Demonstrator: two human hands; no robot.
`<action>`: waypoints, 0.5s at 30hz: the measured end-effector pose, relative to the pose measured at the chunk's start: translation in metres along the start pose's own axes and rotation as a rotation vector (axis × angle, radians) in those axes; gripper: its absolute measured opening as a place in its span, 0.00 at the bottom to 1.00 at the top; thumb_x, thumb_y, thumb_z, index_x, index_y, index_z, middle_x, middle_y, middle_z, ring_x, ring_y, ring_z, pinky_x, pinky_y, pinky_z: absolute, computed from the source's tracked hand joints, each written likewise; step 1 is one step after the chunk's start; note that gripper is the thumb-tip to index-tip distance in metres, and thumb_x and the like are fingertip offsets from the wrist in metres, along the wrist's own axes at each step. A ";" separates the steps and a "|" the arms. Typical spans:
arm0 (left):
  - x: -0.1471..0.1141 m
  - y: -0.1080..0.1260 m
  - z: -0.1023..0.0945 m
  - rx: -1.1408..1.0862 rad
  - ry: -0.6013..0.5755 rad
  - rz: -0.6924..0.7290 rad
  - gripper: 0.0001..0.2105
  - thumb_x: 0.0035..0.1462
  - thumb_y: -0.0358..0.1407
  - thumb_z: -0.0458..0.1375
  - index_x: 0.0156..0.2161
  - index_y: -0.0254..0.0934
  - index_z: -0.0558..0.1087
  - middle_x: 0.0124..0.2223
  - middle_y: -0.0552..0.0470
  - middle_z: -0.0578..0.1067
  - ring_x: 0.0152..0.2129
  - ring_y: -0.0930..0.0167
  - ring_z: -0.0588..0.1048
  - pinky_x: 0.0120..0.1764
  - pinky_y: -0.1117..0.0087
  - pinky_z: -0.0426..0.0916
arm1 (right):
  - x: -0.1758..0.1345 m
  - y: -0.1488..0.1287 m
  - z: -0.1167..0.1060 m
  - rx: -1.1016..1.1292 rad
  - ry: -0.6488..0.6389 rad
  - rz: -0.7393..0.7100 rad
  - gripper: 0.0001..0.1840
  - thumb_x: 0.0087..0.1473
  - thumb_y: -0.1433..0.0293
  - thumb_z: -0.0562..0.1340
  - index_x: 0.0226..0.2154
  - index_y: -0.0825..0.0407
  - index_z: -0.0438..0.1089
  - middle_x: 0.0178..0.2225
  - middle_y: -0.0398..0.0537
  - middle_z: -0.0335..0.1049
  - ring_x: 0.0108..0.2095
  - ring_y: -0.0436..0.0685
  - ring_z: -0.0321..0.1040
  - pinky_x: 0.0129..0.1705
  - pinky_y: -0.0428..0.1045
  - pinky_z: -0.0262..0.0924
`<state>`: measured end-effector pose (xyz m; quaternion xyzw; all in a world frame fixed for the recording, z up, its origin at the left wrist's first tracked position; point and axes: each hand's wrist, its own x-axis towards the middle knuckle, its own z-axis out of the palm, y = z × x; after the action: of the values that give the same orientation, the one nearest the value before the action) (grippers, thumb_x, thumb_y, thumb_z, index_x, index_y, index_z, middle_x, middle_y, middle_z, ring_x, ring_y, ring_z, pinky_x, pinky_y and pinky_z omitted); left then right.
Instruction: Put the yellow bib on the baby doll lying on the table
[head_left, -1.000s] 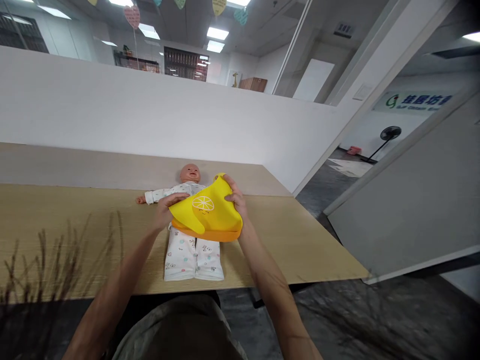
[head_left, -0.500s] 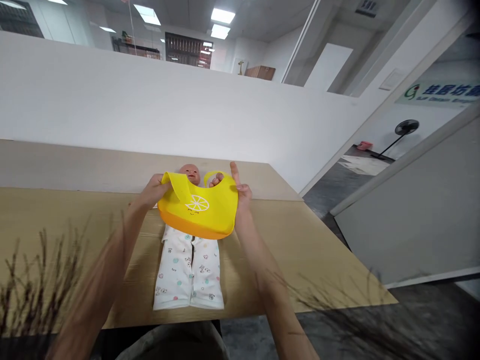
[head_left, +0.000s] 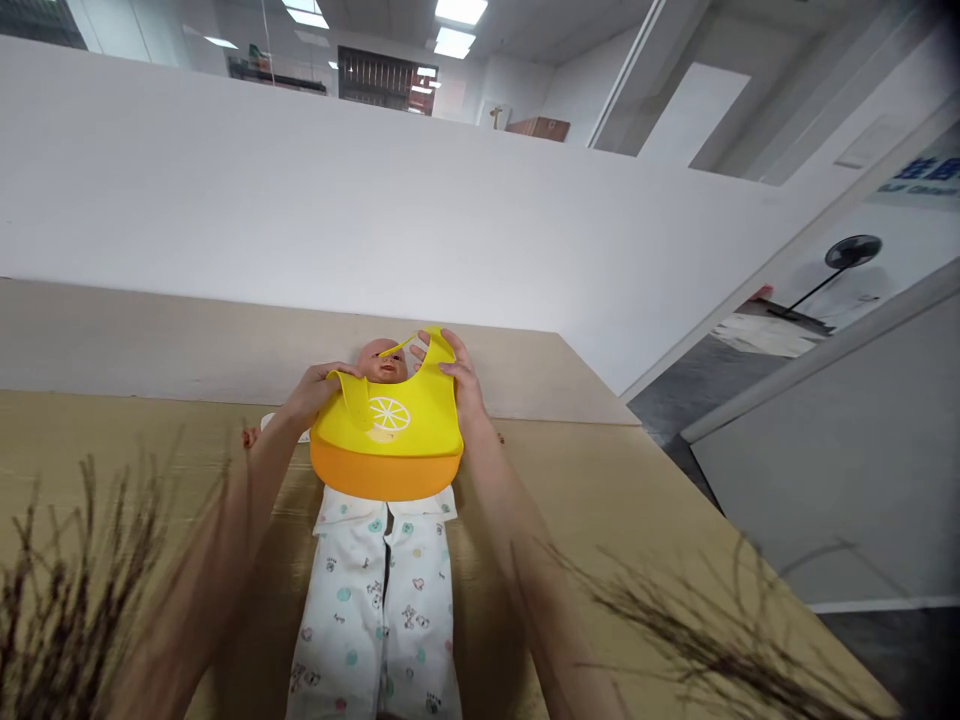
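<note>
A yellow baby bib (head_left: 420, 425) with a white citrus-slice print and an orange catch pocket is held over the chest of a baby doll (head_left: 384, 372). My left hand (head_left: 311, 393) is closed on the bib's upper left edge, where a flap folds forward. At the upper right, my right hand (head_left: 463, 380) grips the neck strap between thumb and fingers. The thin end of that strap crosses the doll's face. White printed clothes (head_left: 379, 600) cover the doll's legs; the bib hides most of its torso. One small doll hand (head_left: 250, 437) shows beside my left forearm.
The doll lies on a wooden table (head_left: 600, 520) against a white wall (head_left: 337, 200). To the right is a doorway with a black fan (head_left: 853, 251) beyond it. Dark, twig-like strands (head_left: 705, 645) blur across both lower corners.
The bib has moved lower over the doll's chest and levelled out. My right hand has shifted left and raised the strap, its index finger no longer pointing up. The view has tilted closer.
</note>
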<state>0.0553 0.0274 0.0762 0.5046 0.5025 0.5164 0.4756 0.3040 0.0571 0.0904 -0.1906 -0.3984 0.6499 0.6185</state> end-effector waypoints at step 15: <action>0.060 -0.028 -0.006 0.048 0.113 -0.129 0.11 0.56 0.38 0.68 0.28 0.34 0.74 0.23 0.54 0.74 0.24 0.71 0.70 0.31 0.69 0.62 | 0.075 0.031 -0.042 -0.126 0.261 -0.105 0.27 0.37 0.73 0.72 0.44 0.44 0.76 0.34 0.36 0.76 0.31 0.51 0.73 0.36 0.47 0.69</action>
<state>0.0465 0.0882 0.0508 0.4525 0.5724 0.5002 0.4662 0.3034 0.1434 0.0598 -0.2909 -0.3639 0.5600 0.6851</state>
